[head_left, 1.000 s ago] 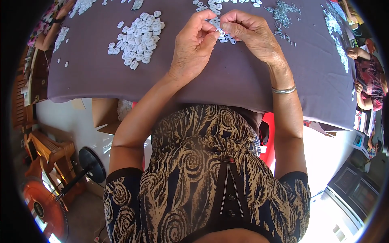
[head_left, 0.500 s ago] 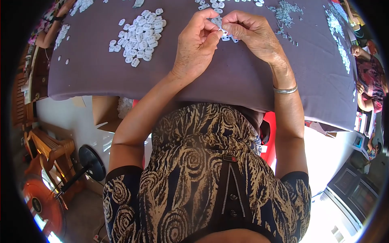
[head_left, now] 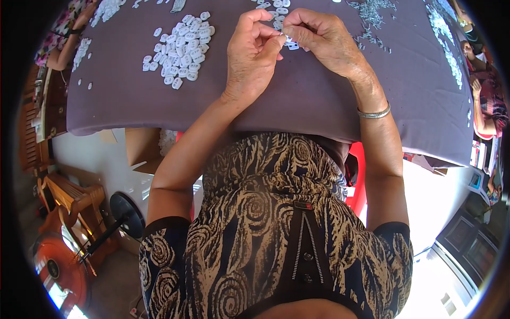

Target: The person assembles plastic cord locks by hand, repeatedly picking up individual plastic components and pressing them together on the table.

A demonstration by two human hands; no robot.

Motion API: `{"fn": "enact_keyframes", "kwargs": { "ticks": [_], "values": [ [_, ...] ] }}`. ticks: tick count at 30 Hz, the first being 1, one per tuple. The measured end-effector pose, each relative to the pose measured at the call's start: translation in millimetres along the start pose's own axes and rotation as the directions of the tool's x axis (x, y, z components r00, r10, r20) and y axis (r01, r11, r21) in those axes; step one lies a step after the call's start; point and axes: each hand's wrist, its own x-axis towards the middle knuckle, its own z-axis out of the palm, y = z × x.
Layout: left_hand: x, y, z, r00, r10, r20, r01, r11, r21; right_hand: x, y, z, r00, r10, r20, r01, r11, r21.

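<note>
Over the far middle of the table, my left hand [head_left: 248,66] and my right hand [head_left: 330,49] meet at their fingertips. Between them they pinch a small white plastic piece [head_left: 287,38], mostly covered by the thumbs and fingers. The thumb and index finger of each hand are closed on it, and the left hand's other fingers are loosely curled. Just beyond and beneath the hands lie more white pieces with small holes [head_left: 278,10]. To the left of my left hand is a heap of rounded white plastic pieces [head_left: 184,50].
A dark cloth covers the table [head_left: 127,101]. Small metal parts [head_left: 374,16] are scattered at the far right, and more white pieces [head_left: 446,45] lie along the right edge. People sit at both sides. An orange fan [head_left: 58,268] and an open cardboard box [head_left: 142,146] stand at left.
Both hands have shifted slightly left over the table, still fingertip to fingertip. The white piece showed more before; fingertips now cover most of it.
</note>
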Motion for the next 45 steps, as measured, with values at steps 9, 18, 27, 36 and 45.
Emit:
{"fn": "enact_keyframes", "kwargs": {
  "ticks": [9, 18, 27, 36, 45],
  "values": [
    [2.1, 3.2, -6.0, 0.998, 0.062, 0.015, -0.063, 0.996, 0.058, -4.0, -16.2, -1.8, 0.981, 0.156, -0.118, -0.125, 0.964, 0.234],
    [4.7, 3.4, -11.7, 0.998, 0.065, -0.002, -0.065, 0.993, 0.098, -1.7, -2.8, -0.8, 0.998, 0.069, 0.013, -0.069, 0.996, 0.06],
    [22.6, 10.3, -33.1, 0.974, -0.054, 0.219, 0.046, 0.998, 0.04, 0.5, -12.2, 7.9, 0.989, -0.124, -0.081, 0.123, 0.992, -0.013],
    [30.2, 11.6, -43.2, 0.993, 0.089, 0.077, -0.094, 0.993, 0.07, 1.9, 4.4, 23.3, 0.983, -0.174, -0.058, 0.155, 0.957, -0.247],
    [44.6, -23.3, -45.7, 0.855, 0.494, 0.155, -0.483, 0.869, -0.105, -5.9, -5.6, 53.4, 0.948, -0.317, 0.029, 0.255, 0.7, -0.667]
  ]
}}
